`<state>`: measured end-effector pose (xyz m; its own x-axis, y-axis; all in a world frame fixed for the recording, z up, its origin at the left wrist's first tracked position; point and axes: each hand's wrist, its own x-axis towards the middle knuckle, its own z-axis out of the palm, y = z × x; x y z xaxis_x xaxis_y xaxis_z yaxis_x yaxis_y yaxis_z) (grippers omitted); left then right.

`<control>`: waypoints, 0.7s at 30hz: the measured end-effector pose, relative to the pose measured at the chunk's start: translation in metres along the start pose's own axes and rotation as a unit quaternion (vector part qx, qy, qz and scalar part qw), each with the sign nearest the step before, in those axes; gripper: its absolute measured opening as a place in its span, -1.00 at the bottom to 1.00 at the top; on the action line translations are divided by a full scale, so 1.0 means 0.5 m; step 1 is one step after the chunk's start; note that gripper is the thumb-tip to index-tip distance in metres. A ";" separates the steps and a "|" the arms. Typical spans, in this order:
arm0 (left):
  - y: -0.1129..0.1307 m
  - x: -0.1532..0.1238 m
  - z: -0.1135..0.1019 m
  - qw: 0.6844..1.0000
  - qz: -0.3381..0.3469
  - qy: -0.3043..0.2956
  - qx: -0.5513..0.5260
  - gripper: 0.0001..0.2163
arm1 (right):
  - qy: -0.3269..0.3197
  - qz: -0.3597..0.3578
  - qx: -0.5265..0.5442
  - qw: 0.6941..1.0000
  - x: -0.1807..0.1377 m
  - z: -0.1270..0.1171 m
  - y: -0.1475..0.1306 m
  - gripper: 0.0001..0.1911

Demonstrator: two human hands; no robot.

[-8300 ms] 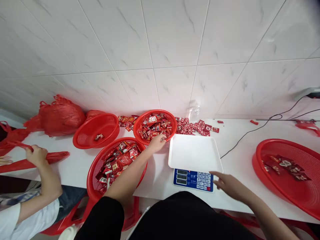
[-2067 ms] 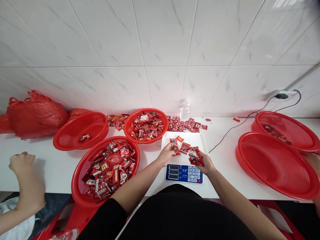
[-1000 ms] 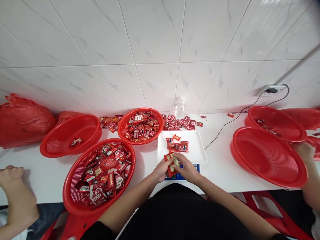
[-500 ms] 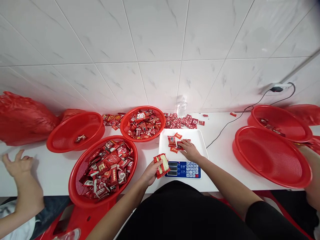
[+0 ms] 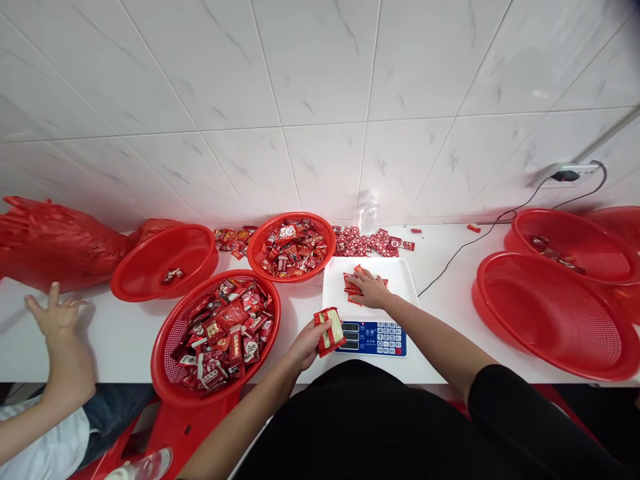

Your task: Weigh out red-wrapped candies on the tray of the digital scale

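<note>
My left hand is closed around a red packet with a pale cream panel, holding it just in front of the scale's display. My right hand reaches over the white pan of the digital scale, fingers spread across several small red candy packets. The hand covers part of them, and its fingertips seem to touch them. Left of the scale sits a red basket heaped with red-wrapped sweets. A smaller filled basket stands behind it.
Loose red packets lie along the wall beside a clear bottle. Red baskets stand at right, near a power cord. A nearly bare basket and red bag are at left, near another person's hand.
My right hand has shifted left and forward over the pan, now covering more of the packets. My left hand still holds its packet. The other person's hand at left has turned upward.
</note>
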<state>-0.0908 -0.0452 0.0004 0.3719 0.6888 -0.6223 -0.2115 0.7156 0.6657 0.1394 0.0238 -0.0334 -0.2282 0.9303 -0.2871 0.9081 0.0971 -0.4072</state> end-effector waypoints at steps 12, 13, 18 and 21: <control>-0.010 0.020 -0.003 1.000 -0.025 0.002 0.001 -0.64 | 0.157 0.112 0.080 0.978 -0.113 0.048 0.068 -0.34; -0.010 0.022 0.000 1.000 -0.025 0.001 -0.003 -0.63 | 0.177 0.102 0.091 0.975 -0.120 0.054 0.066 -0.38; -0.008 0.035 0.016 1.000 -0.008 -0.028 0.002 -0.59 | 0.228 0.042 0.233 0.944 -0.157 0.073 0.013 -0.52; -0.007 0.041 0.031 0.998 0.010 -0.061 0.027 -0.55 | 0.142 0.029 0.373 0.916 -0.171 0.075 -0.031 -0.54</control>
<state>-0.0687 -0.0354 -0.0082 0.4751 0.6820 -0.5559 -0.1727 0.6918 0.7011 0.1318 -0.0705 -0.0351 0.0101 0.9911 -0.1330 0.3982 -0.1260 -0.9086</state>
